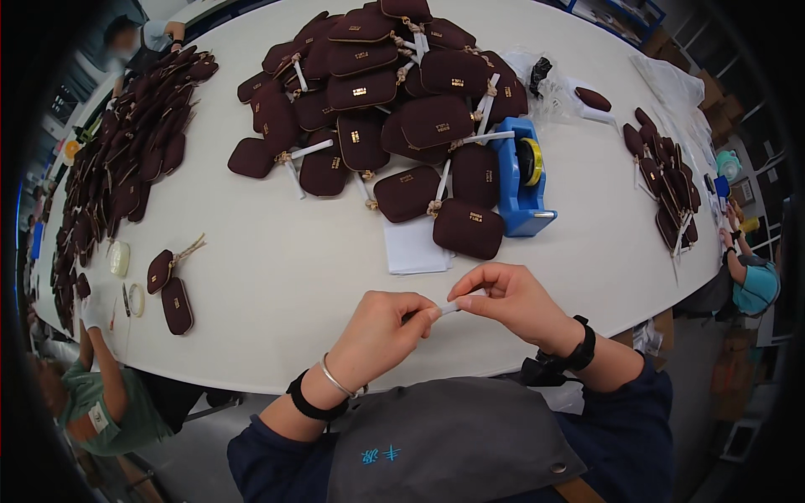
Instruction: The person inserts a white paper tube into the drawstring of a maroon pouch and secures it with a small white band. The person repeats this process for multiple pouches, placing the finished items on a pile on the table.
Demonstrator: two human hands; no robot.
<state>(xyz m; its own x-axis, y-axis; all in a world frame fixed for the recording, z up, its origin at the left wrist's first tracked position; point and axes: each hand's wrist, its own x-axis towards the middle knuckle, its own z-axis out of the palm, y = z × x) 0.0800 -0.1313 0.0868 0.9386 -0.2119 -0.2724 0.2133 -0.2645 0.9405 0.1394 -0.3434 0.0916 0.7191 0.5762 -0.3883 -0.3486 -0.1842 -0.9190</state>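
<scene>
Near the table's front edge, my left hand point(387, 325) and my right hand point(513, 303) pinch a narrow white rolled paper strip point(451, 308) between them. Each hand grips one end with thumb and fingers, so much of the strip is hidden. Just beyond the hands lies a dark maroon zip pouch point(468, 230), with a stack of white paper sheets point(414, 253) beside it on the left. A blue tape dispenser point(528, 221) with a yellow-edged roll stands past my right hand.
Ahead rises a big heap of maroon pouches point(362, 57), several with white-wrapped cords. Another long pile point(126, 151) lies left, a smaller one point(667, 172) right. Two pouches point(176, 303) lie near a person in green point(109, 402). Clear plastic bags point(549, 88) sit behind the dispenser.
</scene>
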